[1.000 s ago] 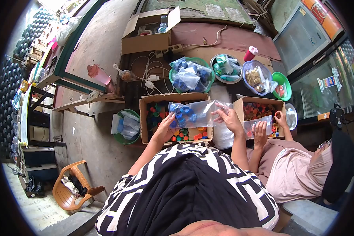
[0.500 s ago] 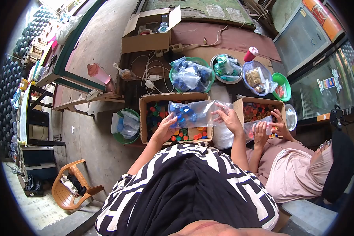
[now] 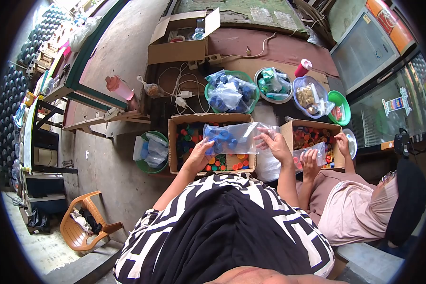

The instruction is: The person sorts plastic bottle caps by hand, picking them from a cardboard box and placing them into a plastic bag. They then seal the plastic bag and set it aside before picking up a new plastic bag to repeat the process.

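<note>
A clear plastic bag (image 3: 244,137) is stretched sideways between my two hands, with several blue bottle caps (image 3: 222,140) gathered at its left end. My left hand (image 3: 199,154) closes on the filled end from below. At the right end, my right hand (image 3: 274,144) grips the bag's edge with its fingers bent. Right under the bag stands a cardboard box (image 3: 173,163) of mixed bottle caps, among them orange, red and green ones (image 3: 222,163); the bag partly hides its contents.
To my right a co-worker (image 3: 350,208) holds a small clear bag (image 3: 319,154) by a second cardboard box (image 3: 288,128) of caps. Beyond are a green basin (image 3: 255,102) with bagged blue caps and a purple basin (image 3: 296,85). A green bucket (image 3: 151,169) stands left, a brown chair (image 3: 75,234) lower left.
The bag and my hands stay almost in place. The co-worker's far hand has moved right, away from their small bag, to the edge of their box.
</note>
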`<state>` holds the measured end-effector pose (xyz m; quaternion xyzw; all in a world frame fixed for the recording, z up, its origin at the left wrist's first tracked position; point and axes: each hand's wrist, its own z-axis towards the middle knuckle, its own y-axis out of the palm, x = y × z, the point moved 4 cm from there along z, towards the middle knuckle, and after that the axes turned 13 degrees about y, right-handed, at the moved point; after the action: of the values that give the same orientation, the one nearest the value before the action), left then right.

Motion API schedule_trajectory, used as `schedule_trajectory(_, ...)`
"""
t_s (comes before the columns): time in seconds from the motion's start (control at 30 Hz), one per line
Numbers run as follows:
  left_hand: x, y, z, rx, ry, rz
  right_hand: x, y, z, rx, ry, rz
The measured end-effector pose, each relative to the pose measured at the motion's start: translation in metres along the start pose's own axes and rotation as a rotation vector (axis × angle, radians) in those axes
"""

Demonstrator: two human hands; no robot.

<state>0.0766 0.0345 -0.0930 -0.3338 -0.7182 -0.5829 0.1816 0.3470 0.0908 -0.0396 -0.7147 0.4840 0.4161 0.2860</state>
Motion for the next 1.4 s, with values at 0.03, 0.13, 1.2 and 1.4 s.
schedule_trajectory(0.03,0.0,-0.001,0.0,0.005,0.0,0.003,0.0,0.0,0.0,-0.004,0.0,0.0)
schedule_trajectory(0.13,-0.001,-0.001,0.0,-0.014,0.011,0.002,0.0,0.001,0.0,-0.009,-0.001,-0.006)
schedule_trajectory(1.2,-0.024,-0.024,-0.005,-0.005,0.043,-0.014,0.009,0.002,0.008,-0.012,0.039,-0.024)
schedule_trajectory(1.4,-0.021,-0.018,-0.006,0.024,0.022,-0.006,0.002,0.005,0.005,0.003,0.053,-0.054)
